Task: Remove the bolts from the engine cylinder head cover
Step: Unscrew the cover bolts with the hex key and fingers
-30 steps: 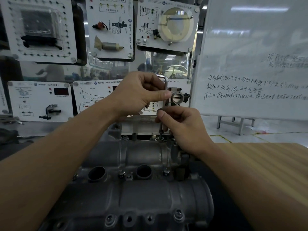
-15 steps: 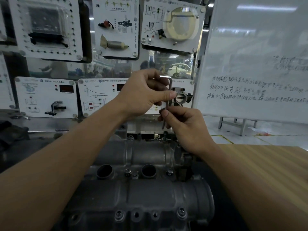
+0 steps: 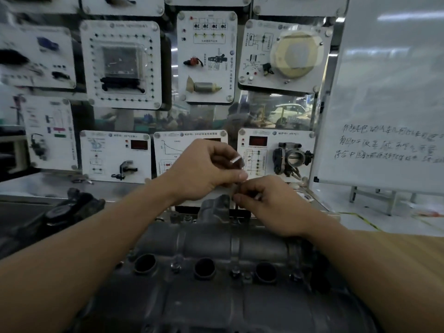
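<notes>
**A:** Where are our hands, and what are they holding?

**B:** We see both raised over the far edge of the engine cover [image 3: 216,248], close together and almost touching. Our left hand [image 3: 206,169] is curled round the top bend of an L-shaped hex key [image 3: 236,161], and the key's bright short end pokes out past the fingers. Our right hand [image 3: 271,205] sits just below, pinching the thin shaft between thumb and fingertips.

**A:** Why two hands on such a small tool?

**B:** We judge that the upper hand is there to turn the key. The lower one would keep the shaft upright so the tip stays seated. The shaft runs down to the cover's far rim, but it is dim there and we cannot make out the bolt head.

**A:** And the other bolts?

**B:** Several bolts [image 3: 176,267] stand in a row across the middle of the grey metal cover, between three dark round holes [image 3: 204,267]. They look to be in place, so we judge most of the job is left.

**A:** What surrounds us?

**B:** A wooden tabletop [image 3: 396,260] lies to the right. Behind the engine, display panels [image 3: 206,56] carrying car parts cover the wall. A whiteboard [image 3: 384,92] with handwriting leans at the right.
</notes>
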`<state>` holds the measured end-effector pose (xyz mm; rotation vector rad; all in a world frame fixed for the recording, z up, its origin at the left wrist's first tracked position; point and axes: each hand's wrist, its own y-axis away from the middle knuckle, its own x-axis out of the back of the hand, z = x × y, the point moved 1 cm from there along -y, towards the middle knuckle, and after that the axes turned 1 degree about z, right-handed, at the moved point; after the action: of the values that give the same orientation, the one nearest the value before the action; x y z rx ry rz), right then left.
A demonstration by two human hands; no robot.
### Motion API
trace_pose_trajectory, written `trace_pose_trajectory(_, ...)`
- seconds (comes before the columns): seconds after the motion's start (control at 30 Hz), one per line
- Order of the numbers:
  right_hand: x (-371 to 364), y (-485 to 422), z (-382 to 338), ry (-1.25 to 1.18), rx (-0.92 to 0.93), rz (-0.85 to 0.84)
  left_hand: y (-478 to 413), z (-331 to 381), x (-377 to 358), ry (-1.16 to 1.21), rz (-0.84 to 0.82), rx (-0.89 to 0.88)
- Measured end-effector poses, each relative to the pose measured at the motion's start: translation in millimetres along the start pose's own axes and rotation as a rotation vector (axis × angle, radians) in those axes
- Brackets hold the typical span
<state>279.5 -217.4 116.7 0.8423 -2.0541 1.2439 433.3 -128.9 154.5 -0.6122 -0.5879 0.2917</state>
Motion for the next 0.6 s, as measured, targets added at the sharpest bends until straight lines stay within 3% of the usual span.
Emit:
trace_pose_trajectory(0.3, 2, 1, 0, -0.038, 0.023, 0.015, 0, -9, 3, 0.146, -0.046, -0.022)
trace_pose_trajectory(0.6, 1, 0, 4, -0.020, -0.008, 0.001, -20, 0, 8, 0.075, -0.358, 0.058)
